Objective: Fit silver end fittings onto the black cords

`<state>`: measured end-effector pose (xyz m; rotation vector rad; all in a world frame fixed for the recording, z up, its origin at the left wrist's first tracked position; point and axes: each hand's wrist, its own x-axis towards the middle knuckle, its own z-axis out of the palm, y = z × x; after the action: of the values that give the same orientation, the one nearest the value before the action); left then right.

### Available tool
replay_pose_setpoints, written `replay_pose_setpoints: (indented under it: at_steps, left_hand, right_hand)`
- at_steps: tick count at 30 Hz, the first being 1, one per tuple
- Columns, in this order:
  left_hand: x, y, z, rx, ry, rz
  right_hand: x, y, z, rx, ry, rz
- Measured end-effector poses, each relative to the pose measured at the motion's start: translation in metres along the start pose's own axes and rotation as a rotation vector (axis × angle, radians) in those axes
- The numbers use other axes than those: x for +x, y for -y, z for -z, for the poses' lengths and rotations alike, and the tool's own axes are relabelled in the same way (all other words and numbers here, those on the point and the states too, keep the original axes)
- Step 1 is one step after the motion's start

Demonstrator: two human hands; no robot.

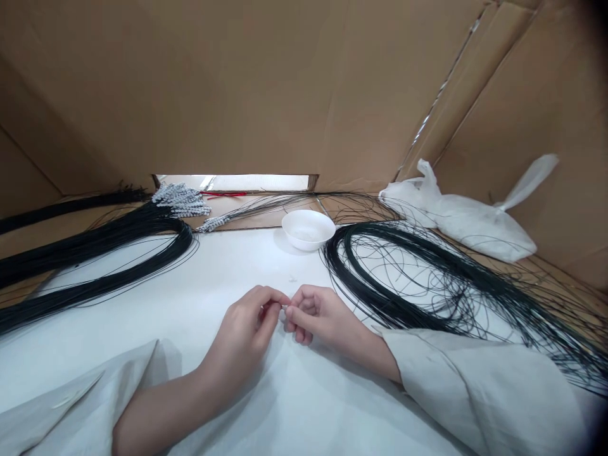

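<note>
My left hand (251,320) and my right hand (319,311) meet over the white tabletop (237,259). Thumb and forefinger of each are pinched together. Between the fingertips shows a tiny pale, shiny piece (284,308), too small to name. The far fingers of my right hand are curled, and what they may hold is hidden. Just beyond the hands lies a small whitish bit (292,278). Farther back stands a white bowl (308,229); its contents cannot be made out.
Looped black cords lie in a left bundle (118,278) and a right bundle (380,288). White beaded-looking ends (180,200) top some at the left. Tied white plastic bags (479,221) rest at the back right. Cardboard walls (237,88) enclose the table; a red strip (225,194) lies by the slot.
</note>
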<state>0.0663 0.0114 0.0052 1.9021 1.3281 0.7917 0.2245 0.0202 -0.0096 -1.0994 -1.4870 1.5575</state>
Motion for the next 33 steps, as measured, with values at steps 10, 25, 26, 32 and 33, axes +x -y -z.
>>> replay_pose_setpoints:
  at_steps: [10, 25, 26, 32, 33]
  left_hand:
    - [-0.001, 0.0, -0.001, -0.106, 0.027, 0.02]
    - [0.002, 0.003, -0.002, -0.131, -0.026, 0.025]
    - [0.003, 0.002, -0.002, -0.126, -0.03, 0.022]
    - [0.002, 0.0, -0.001, -0.07, -0.013, 0.026]
    - [0.001, 0.0, -0.001, -0.065, -0.008, 0.029]
  right_hand:
    - [0.002, 0.003, 0.002, 0.022, 0.069, 0.005]
    - [0.01, 0.009, 0.018, 0.085, 0.257, -0.123]
    - [0.009, 0.009, 0.018, 0.065, 0.26, -0.118]
    - [0.006, 0.009, 0.016, 0.048, 0.256, -0.107]
    - [0.006, 0.009, 0.016, 0.044, 0.255, -0.108]
